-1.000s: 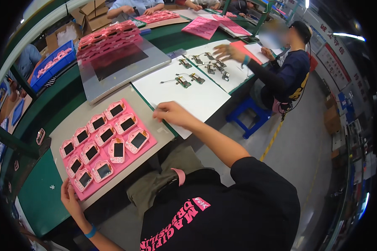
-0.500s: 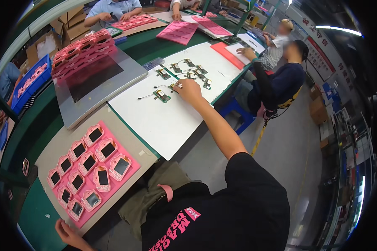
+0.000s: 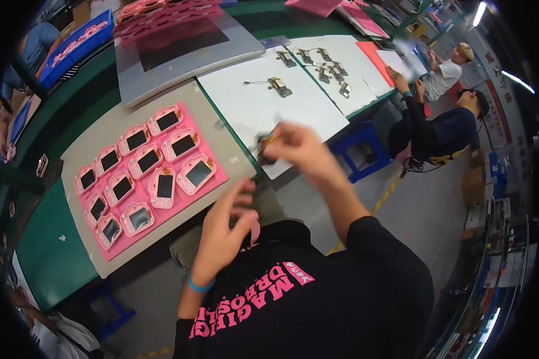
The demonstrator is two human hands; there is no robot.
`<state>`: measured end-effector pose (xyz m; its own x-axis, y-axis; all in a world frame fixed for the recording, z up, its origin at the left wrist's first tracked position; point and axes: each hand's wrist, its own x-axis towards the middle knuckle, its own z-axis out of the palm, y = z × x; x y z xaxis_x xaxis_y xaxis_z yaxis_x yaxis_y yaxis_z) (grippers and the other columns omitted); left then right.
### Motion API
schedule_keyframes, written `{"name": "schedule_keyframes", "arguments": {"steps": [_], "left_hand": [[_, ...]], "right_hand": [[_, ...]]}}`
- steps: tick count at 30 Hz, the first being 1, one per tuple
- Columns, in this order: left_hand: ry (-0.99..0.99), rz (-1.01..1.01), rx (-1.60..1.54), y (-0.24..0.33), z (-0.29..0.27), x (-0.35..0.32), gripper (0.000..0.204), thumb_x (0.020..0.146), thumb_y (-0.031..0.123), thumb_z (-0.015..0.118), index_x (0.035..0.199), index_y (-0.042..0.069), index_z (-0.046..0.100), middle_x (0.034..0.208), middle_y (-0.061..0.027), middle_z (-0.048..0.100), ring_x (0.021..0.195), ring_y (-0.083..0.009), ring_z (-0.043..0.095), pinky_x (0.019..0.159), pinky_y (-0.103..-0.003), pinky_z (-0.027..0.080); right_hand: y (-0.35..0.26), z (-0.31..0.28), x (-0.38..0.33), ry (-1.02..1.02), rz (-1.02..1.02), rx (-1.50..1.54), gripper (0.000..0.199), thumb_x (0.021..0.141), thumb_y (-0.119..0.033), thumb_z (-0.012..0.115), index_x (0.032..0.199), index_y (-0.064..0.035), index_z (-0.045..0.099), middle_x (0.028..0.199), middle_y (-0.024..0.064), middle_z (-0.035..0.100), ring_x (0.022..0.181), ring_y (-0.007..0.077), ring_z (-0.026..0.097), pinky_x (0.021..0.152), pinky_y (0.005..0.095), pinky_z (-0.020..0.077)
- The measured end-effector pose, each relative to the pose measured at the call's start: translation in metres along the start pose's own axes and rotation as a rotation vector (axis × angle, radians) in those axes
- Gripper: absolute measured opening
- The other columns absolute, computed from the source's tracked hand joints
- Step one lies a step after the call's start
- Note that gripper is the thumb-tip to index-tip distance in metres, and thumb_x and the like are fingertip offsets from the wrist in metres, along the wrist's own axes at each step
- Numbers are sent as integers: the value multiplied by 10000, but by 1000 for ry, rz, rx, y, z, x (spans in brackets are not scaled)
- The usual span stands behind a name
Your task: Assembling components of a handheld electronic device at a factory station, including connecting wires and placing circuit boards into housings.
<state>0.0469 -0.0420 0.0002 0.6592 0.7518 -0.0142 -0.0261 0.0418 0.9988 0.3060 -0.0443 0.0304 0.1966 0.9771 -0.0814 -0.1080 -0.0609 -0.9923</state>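
Observation:
My right hand (image 3: 299,149) is closed on a small circuit board (image 3: 267,147), held above the near edge of the white sheet (image 3: 245,107); motion blurs it. My left hand (image 3: 221,233), a blue band at its wrist, is raised close by with fingers apart and nothing in it. Left of both hands, a pink tray (image 3: 218,173) bears several pink casings with dark screens, such as this casing (image 3: 196,174). One circuit board (image 3: 279,87) with a trailing wire lies on the white sheet. Several more boards (image 3: 335,70) are grouped farther back.
Behind the tray stands a grey metal plate (image 3: 245,45) with pink racks (image 3: 167,18) on it. A blue bin (image 3: 96,33) of pink parts is at the far left. Co-workers sit along the bench; a blue stool (image 3: 356,152) is to the right.
My right hand has picked up a circuit board from the white sheet and drawn it back toward me. My left hand has risen from the tray's near corner toward the right hand.

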Motion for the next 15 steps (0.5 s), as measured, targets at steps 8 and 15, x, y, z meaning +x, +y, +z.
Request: {"name": "schedule_keyframes", "arguments": {"steps": [8,15], "left_hand": [[258,45,-147,-35,6,-26,342,1101,149,560,1377,-40,634,1211,-135,718,951,-185,670,844,-272,540],[315,-65,-267,-59,6,-35,288,1135,180,508,1260,-24,669,1072,-112,710,822,-150,623,761,-261,510]], "right_hand": [[67,85,-70,-212,51,124,110,1013,-95,725,1066,1,715,863,26,697,734,81,614,696,216,479],[97,84,-84,-267,64,217,172,1069,-104,648,1171,6,733,845,25,696,722,68,608,682,208,461]]}}
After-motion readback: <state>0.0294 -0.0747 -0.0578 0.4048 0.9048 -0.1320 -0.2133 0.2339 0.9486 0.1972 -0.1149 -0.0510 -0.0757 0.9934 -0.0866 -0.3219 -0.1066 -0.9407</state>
